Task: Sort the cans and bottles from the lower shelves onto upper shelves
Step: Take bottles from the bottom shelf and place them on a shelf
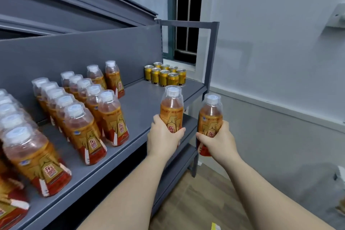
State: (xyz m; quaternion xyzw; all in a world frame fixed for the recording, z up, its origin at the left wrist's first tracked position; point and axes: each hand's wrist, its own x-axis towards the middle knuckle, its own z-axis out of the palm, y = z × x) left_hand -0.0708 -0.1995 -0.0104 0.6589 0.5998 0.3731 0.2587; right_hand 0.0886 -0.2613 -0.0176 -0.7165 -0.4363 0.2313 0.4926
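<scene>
the left grip [164, 137] clasps an upright orange bottle [171, 110] at frame centre, over the front edge of the grey shelf [141, 102]; the right grip [219, 141] clasps a second bottle [211, 115] just beside it, right of the shelf. rows of like bottles [89, 117] stand on the shelf at left, and gold cans [165, 75] cluster at its far right corner.

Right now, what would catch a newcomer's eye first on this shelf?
First, the two upright orange bottles in front: the left bottle in the left grip, the right bottle in the right grip. Then the rows of matching bottles crowding the grey shelf on the left, and the gold cans clustered at its far right end.
</scene>
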